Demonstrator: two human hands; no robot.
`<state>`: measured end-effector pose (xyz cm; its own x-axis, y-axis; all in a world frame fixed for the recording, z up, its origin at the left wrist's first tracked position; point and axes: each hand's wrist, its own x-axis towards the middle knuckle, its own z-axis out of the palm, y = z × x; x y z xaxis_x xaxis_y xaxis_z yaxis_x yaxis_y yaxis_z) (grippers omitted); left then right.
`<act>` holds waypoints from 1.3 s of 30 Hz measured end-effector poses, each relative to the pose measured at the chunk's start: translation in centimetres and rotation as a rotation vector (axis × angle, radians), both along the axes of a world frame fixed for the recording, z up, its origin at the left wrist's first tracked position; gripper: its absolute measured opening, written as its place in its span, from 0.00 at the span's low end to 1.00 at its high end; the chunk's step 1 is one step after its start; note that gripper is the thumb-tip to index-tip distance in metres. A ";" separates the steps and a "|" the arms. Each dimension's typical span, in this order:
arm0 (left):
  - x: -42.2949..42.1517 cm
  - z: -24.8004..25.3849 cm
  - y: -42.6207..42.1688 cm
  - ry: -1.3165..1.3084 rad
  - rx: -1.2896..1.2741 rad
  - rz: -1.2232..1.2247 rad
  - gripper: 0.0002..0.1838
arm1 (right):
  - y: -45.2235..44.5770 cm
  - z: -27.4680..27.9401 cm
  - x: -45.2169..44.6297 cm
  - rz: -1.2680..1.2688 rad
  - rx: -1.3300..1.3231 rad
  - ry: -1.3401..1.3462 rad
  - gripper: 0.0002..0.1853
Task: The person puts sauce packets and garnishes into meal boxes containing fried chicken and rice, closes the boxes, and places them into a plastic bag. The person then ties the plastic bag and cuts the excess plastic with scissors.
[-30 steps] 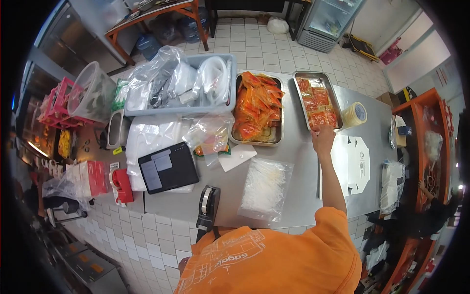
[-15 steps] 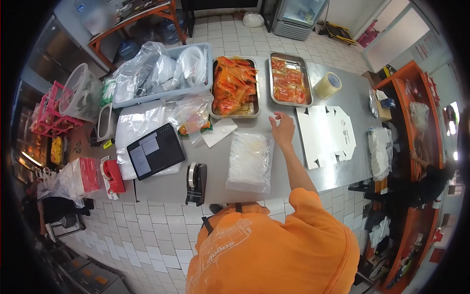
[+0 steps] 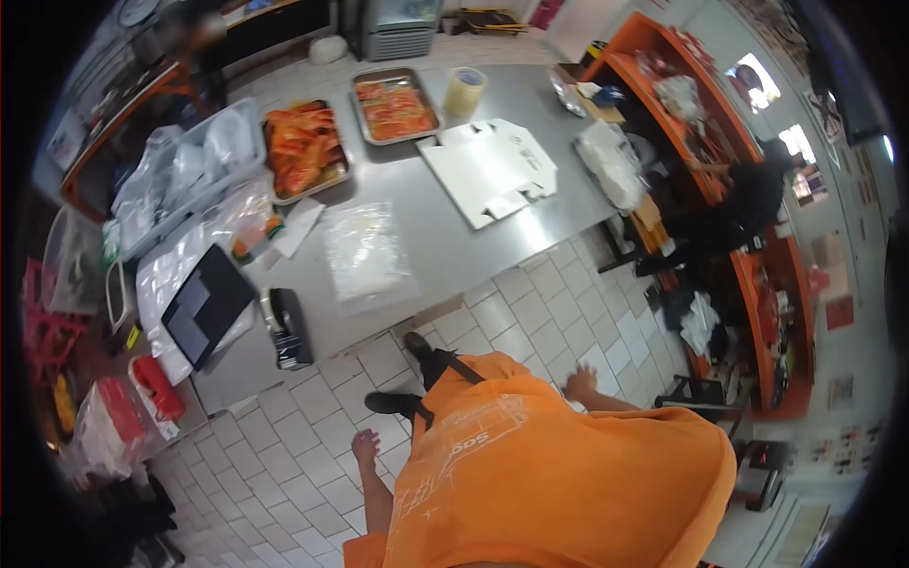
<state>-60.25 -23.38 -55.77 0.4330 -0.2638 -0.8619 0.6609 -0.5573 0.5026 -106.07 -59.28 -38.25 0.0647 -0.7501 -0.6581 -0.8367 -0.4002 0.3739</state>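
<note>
My left hand [image 3: 365, 445] hangs over the tiled floor in front of the table, holding nothing, its fingers apart. On the other side of my body, my right hand [image 3: 580, 381] is also above the floor, fingers spread and nothing in it. Neither hand touches the steel table [image 3: 464, 260]. Nearest to them on the table lie a clear bag of white items [image 3: 367, 254], a black tape dispenser [image 3: 284, 327] and a flat white cardboard box blank [image 3: 488, 170]. Farther back are a steel tray of orange-red packets [image 3: 301, 147], a second tray with fewer packets [image 3: 396, 106] and tape rolls [image 3: 464, 92].
A tablet [image 3: 208, 308] and a red tape dispenser [image 3: 156, 388] are on the left. A blue crate [image 3: 199, 161] holds plastic containers. Another person in dark clothes [image 3: 729, 204] is by the orange shelves [image 3: 696, 123] at right. White plastic packs [image 3: 611, 166] lie at the table's right end.
My right hand has left the space above the table and dropped to my side. My left hand has come into view. My body has turned and stepped back from the table.
</note>
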 end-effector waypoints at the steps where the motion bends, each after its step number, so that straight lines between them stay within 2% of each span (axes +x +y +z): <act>1: 0.7 0.9 -2.5 -0.040 -0.005 -0.083 0.15 | 0.8 3.5 -1.5 -0.247 0.312 0.164 0.29; 2: 0.9 2.3 -5.3 -0.113 -0.037 -0.156 0.15 | 3.0 1.6 -7.3 -0.374 0.351 0.058 0.29; 3: 0.9 4.2 -8.1 -0.188 -0.064 -0.232 0.16 | 4.0 4.5 -8.5 -0.344 0.449 -0.041 0.30; 5: -0.2 8.6 -14.7 -0.194 -0.174 -0.377 0.18 | 4.9 6.3 -10.4 -0.332 0.551 -0.158 0.30; 7: -2.9 12.7 -22.3 -0.142 -0.316 -0.483 0.23 | 4.2 -0.2 -14.1 -0.719 0.356 -0.068 0.35; 9: -6.7 15.5 -31.1 -0.055 -0.395 -0.593 0.34 | 0.6 -3.4 -15.6 -1.018 0.201 -0.211 0.40; 10: -9.0 16.1 -35.6 0.054 -0.471 -0.450 0.39 | -2.4 -4.2 -16.7 -1.129 0.183 -0.379 0.42; 11: -11.8 16.5 -40.1 0.164 -0.546 -0.295 0.45 | -5.6 -5.3 -17.7 -0.891 0.019 -0.552 0.35; 12: -14.2 17.5 -44.6 0.230 -0.556 -0.106 0.48 | -8.4 -5.1 -18.4 -0.950 -0.044 -0.745 0.37; 13: -16.3 18.0 -48.7 0.299 -0.562 0.091 0.51 | -11.3 -3.1 -18.2 -0.895 -0.136 -0.908 0.34; 14: -17.1 15.7 -51.7 0.329 -0.628 0.167 0.51 | -13.3 -0.4 -18.2 -0.837 -0.217 -1.061 0.32; 15: -17.5 13.5 -54.0 0.350 -0.685 0.240 0.52 | -15.2 1.9 -18.9 -0.857 -0.174 -1.091 0.31; 17: -19.9 15.0 -58.4 0.317 -0.540 0.532 0.49 | -19.8 5.7 -20.5 -0.884 -0.121 -1.121 0.29; 19: -21.2 15.6 -59.7 0.204 -0.493 0.623 0.47 | -24.1 8.9 -22.5 -1.120 0.110 -1.291 0.26; 20: -21.6 15.6 -60.6 0.097 -0.473 0.710 0.46 | -27.2 10.5 -23.1 -1.096 0.128 -1.274 0.26; 22: -21.2 14.2 -60.7 0.022 -0.554 0.691 0.43 | -35.1 12.6 -23.8 -0.969 0.347 -1.433 0.25; 24: -21.9 13.7 -61.2 -0.147 -0.449 0.748 0.42 | -45.2 13.0 -23.9 -0.837 0.316 -1.462 0.23; 26: -24.2 18.0 -63.7 -0.203 -0.419 0.889 0.42 | -53.1 11.8 -23.9 -0.732 0.300 -1.496 0.22; 28: -25.3 18.5 -66.1 -0.242 -0.402 1.005 0.45 | -61.8 10.0 -23.6 -0.661 0.210 -1.524 0.19; 30: -26.7 16.4 -70.5 -0.255 -0.361 1.150 0.47 | -68.1 8.8 -23.4 -0.677 0.272 -1.410 0.18; 31: -27.5 14.9 -71.7 -0.308 -0.183 1.158 0.50 | -71.0 8.3 -23.4 -0.705 0.354 -1.362 0.20; 34: -33.8 14.1 -74.9 -0.325 0.075 1.239 0.53 | -79.5 5.5 -24.8 -0.718 0.477 -1.213 0.22; 37: -35.5 17.3 -79.9 -0.351 0.130 1.292 0.54 | -86.7 -0.5 -28.1 -0.784 0.447 -1.087 0.23; 39: -35.8 16.6 -79.4 -0.423 0.044 1.260 0.53 | -90.8 -2.3 -29.7 -0.779 0.398 -0.879 0.21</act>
